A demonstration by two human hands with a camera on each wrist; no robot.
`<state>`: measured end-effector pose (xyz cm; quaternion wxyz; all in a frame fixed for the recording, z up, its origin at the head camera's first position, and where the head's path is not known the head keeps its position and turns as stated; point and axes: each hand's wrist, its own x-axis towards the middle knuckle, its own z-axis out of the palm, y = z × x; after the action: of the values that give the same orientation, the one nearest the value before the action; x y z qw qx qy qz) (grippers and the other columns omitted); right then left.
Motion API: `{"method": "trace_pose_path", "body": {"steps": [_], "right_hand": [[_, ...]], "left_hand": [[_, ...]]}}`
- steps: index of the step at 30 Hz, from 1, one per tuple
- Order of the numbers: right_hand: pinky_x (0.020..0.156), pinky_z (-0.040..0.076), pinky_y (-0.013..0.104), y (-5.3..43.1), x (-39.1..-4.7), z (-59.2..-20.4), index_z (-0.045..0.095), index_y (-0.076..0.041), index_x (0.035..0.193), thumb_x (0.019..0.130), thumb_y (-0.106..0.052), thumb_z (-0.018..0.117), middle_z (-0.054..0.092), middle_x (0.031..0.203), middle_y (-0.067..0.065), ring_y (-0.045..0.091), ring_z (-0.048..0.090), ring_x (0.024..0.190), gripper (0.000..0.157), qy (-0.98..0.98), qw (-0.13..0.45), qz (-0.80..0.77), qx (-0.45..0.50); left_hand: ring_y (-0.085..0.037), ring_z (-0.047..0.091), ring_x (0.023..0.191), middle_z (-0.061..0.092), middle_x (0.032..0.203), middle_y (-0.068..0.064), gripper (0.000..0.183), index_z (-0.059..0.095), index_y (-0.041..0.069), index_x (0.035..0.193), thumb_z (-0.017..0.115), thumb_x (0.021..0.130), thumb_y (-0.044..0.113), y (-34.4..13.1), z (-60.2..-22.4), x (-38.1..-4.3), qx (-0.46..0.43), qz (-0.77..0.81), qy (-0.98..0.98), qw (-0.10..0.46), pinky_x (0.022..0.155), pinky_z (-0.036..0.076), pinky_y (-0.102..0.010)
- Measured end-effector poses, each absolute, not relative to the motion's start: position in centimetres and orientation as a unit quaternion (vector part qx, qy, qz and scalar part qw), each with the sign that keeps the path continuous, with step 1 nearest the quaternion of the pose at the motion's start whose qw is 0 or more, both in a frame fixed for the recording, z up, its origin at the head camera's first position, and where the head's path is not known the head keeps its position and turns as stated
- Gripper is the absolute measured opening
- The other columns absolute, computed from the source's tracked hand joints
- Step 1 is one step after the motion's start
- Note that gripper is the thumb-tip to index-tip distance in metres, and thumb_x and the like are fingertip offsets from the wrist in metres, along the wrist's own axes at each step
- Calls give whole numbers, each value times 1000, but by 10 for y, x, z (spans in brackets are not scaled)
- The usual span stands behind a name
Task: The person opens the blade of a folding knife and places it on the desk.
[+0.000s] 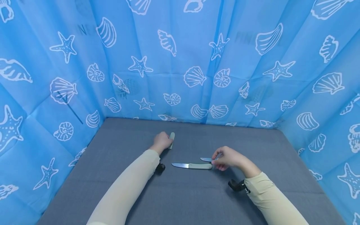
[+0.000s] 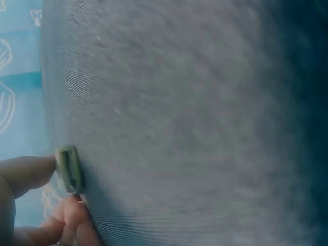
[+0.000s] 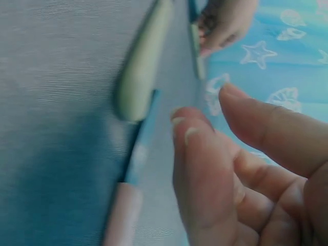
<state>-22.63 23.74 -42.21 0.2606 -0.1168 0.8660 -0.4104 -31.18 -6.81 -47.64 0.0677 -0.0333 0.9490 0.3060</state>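
Note:
In the head view my left hand (image 1: 162,141) is toward the back of the table, pinching a pale green knife handle (image 1: 172,136) between thumb and fingers. A dark slot along this handle (image 2: 70,168) shows in the left wrist view. A knife (image 1: 199,166) with a pale green handle lies in front of me, blade to the left. My right hand (image 1: 229,157) hovers at a second knife (image 1: 206,159), hiding its handle in the head view. In the right wrist view, that pinkish handle (image 3: 123,212) lies apart from my fingertips, and the thumb and forefinger have a gap between them.
The knives lie on a grey cloth-covered table (image 1: 180,200). A blue curtain (image 1: 180,84) with white shells and starfish surrounds its back and sides. Black wrist devices (image 1: 237,185) sit below both hands at the sleeves.

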Motion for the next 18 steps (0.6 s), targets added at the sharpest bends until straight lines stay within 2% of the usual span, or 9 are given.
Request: {"method": "trace_pose_path", "body": {"steps": [3,6,7,9,11,13,15,18], "right_hand": [[59,58,36,238,-229,-416,67,3,97,94,-7,69,68,74,10,17,66,63,11,869,254,-406,-127],[59,58,36,236,-231,-410,67,2,93,94,-8,69,66,73,9,18,65,63,10,871,245,-400,-146],[58,58,36,235,-231,-408,67,2,92,95,-8,69,66,74,8,18,65,63,11,872,242,-398,-149],[59,57,36,233,-232,-405,67,1,92,95,-9,69,66,75,8,18,64,63,11,876,236,-393,-154],[60,57,36,230,-234,-403,67,0,92,95,-10,69,66,77,8,19,64,64,11,879,228,-391,-151],[61,57,36,226,-235,-402,67,-1,93,95,-11,69,66,79,9,19,63,65,11,880,221,-394,-145],[62,57,37,222,-236,-400,67,0,94,95,-11,68,66,81,11,20,63,67,11,879,214,-401,-145],[64,58,39,215,-238,-399,66,0,96,95,-12,69,65,82,15,20,62,69,12,873,204,-417,-147]], "left_hand": [[-21,53,64,54,69,-5,29,60,6,76,67,95,28,-67,-470,-309,-37,295,952,78,58,43,-31],[-23,58,72,61,80,-9,26,65,2,91,69,94,27,-66,-467,-306,-45,295,950,91,63,48,-33],[-22,57,72,60,80,-9,25,65,2,91,69,94,27,-66,-467,-306,-47,296,949,95,63,48,-33],[-19,53,65,56,74,-6,25,63,4,82,69,94,26,-65,-467,-305,-46,296,949,101,59,45,-31],[-16,44,59,47,66,-2,33,56,8,70,69,94,25,-65,-468,-305,-41,293,949,106,56,39,-29],[-15,40,58,43,67,0,37,51,12,66,70,94,25,-64,-469,-304,-36,295,949,103,56,36,-28],[-15,42,61,47,71,0,35,52,12,69,70,94,26,-64,-470,-303,-32,299,948,101,58,37,-29],[-17,53,75,59,89,-3,22,62,9,85,72,93,27,-64,-471,-300,-37,310,946,93,67,45,-31]]}}
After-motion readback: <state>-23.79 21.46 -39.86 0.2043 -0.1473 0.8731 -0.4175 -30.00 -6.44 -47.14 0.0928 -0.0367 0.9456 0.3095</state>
